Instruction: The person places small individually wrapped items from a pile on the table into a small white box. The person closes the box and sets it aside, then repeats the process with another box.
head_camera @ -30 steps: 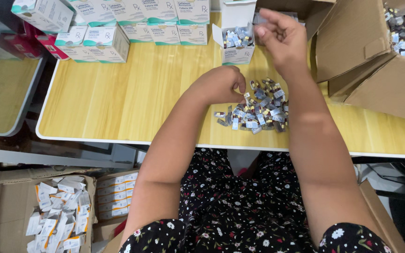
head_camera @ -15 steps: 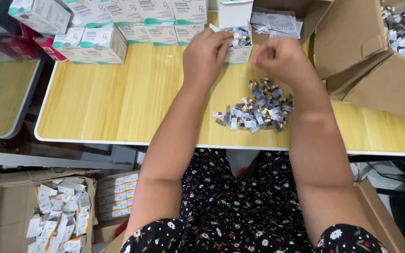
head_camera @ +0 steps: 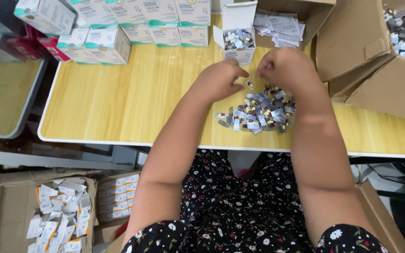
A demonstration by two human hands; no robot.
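Since half a second ago my left hand has dropped back from the small open carton to the top edge of the pile of capsule strips; my right hand has barely shifted, slightly lower.

Both hands now sit curled, knuckles up, just above the pile. One loose capsule piece lies on the table between the two, under the left fingertips. Left grip: fingers pinched narrow, touching or nearly touching that piece; can't confirm a hold. Right grip: closed fist-like; can't tell if anything is inside.

Layout reads as deliberate: pile directly below both hands, open carton just beyond them with flap up and already part-filled, so reach is short. Stacked closed cartons sit off to the left, the big cardboard box of more strips to the right.
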